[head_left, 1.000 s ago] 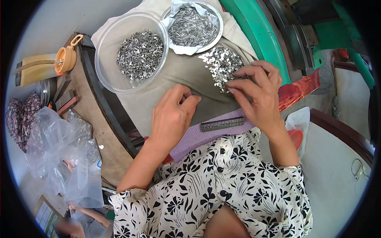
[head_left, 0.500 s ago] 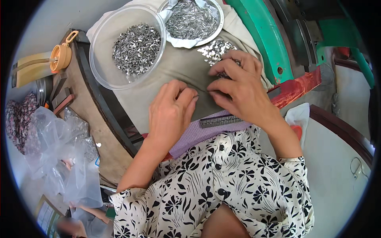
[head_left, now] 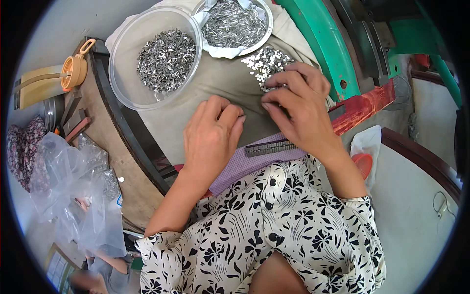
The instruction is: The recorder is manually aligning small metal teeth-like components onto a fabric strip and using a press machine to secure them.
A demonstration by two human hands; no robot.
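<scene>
Over the grey-brown cloth (head_left: pixel 220 81), my left hand (head_left: pixel 213 132) is closed in a pinch. Whatever its fingertips hold is too small or hidden to name. My right hand (head_left: pixel 303 108) is beside a loose pile of small shiny metal pieces (head_left: pixel 262 62), fingers curled, thumb and index finger drawn together; I cannot make out what is between them. Below the right hand, a dark slotted metal strip (head_left: pixel 269 148) lies on a purple checked cloth (head_left: pixel 240 164), partly covered by that hand.
A clear round tub (head_left: pixel 122 63) of small metal parts stands at the far left. Behind the pile is a lined metal bowl (head_left: pixel 270 24) of thin metal pins. Green machinery (head_left: pixel 323 44) and a red bar (head_left: pixel 367 108) border the right. Plastic bags (head_left: pixel 73 191) lie at left; another person (head_left: pixel 105 274) is lower left.
My right hand has shifted slightly right and away from the left hand, uncovering more of the metal pile. The left hand stays nearly in place, still pinching.
</scene>
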